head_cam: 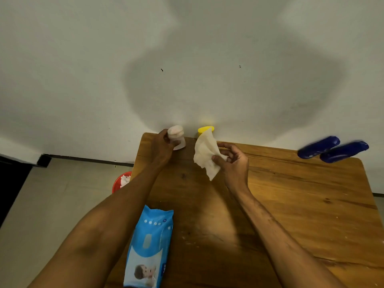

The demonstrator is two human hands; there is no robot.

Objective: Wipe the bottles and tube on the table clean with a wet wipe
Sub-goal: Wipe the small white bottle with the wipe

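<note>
My left hand (163,145) grips a small pale pink bottle (176,136) at the table's far left edge, by the wall. A white wet wipe (204,153) hangs crumpled from the pinched fingers of my right hand (232,161), just right of that bottle. Behind the wipe stands a yellow-capped container (204,129), mostly hidden. Two dark blue bottles (332,149) stand side by side at the table's far right corner. I cannot make out a tube.
A blue wet wipe pack (148,249) lies on the wooden table (291,204) near its front left edge. A red bin (120,181) holding white crumpled wipes sits on the floor left of the table. The white wall runs directly behind the table.
</note>
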